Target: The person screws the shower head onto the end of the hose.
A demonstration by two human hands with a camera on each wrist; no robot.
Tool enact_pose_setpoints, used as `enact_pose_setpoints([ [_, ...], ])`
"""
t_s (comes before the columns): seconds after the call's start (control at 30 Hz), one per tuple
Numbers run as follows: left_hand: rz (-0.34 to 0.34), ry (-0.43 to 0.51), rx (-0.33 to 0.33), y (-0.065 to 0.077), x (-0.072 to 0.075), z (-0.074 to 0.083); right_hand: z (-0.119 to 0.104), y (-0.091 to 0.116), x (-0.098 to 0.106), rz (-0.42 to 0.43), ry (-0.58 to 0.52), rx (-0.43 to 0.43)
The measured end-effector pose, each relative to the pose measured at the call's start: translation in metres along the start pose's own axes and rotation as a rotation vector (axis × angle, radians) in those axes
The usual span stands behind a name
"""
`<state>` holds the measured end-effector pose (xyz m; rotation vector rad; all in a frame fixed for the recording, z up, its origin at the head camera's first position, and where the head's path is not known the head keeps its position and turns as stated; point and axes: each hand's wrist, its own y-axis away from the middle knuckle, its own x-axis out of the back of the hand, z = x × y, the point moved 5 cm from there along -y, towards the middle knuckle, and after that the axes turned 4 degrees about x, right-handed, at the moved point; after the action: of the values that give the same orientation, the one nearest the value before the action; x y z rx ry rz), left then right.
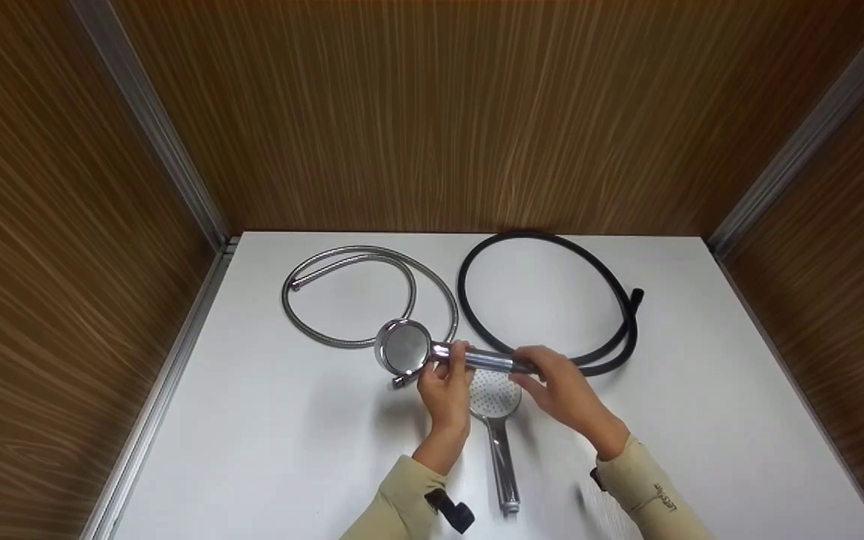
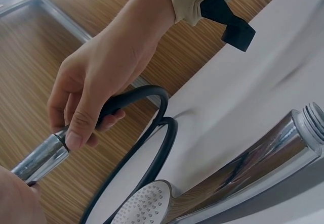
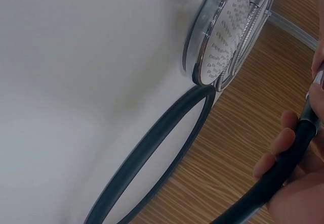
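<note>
A chrome hand shower head (image 1: 406, 348) is held up over the table, its round face turned toward the head camera. My left hand (image 1: 447, 401) grips its handle (image 1: 490, 361) close to the round head. At the handle's other end, my right hand (image 1: 571, 394) pinches the end of a black shower hose (image 1: 462, 292). In the left wrist view the dark hose end (image 2: 62, 137) meets the handle's bottom, with the thumb pressed there. The right wrist view shows fingers (image 3: 283, 140) curled round the hose.
A second shower head (image 1: 503, 457) with a white nozzle face lies below my hands. A coiled metal shower hose (image 1: 349, 344) lies at the back left of the white table (image 1: 252, 420). Wood-grain panels (image 1: 432, 112) stand behind and on both sides.
</note>
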<state>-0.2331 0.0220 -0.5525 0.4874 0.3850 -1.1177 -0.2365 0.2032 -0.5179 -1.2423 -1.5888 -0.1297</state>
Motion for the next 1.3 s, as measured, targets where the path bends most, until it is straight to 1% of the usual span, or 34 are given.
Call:
enact_pose_setpoints([
  [0.13,0.007,-0.006,0.007,0.0008,0.0003,0.0005,-0.0007,-0.0005,0.0010,0.004,-0.004,0.012],
  [0.27,0.018,-0.014,0.018,0.0007,0.0004,-0.0003,-0.0005,-0.0007,0.0018,-0.005,-0.004,0.004],
  [0.4,0.023,-0.004,0.023,0.0001,-0.0004,-0.0008,-0.0003,-0.0011,0.0020,-0.015,-0.002,-0.006],
  [0.63,0.025,-0.001,0.006,-0.0018,0.0000,-0.0021,-0.0008,-0.0025,0.0021,-0.024,-0.011,-0.025],
  [0.83,0.020,0.014,-0.006,-0.0011,0.0007,-0.0031,-0.0005,-0.0015,0.0018,-0.033,-0.008,-0.023],
  [1.17,0.023,0.040,0.012,-0.0022,-0.0008,-0.0044,0.0017,0.0000,0.0002,-0.041,-0.010,-0.064],
  [1.3,0.031,0.047,0.007,-0.0017,-0.0008,-0.0042,0.0011,-0.0002,0.0005,-0.026,0.001,-0.044],
])
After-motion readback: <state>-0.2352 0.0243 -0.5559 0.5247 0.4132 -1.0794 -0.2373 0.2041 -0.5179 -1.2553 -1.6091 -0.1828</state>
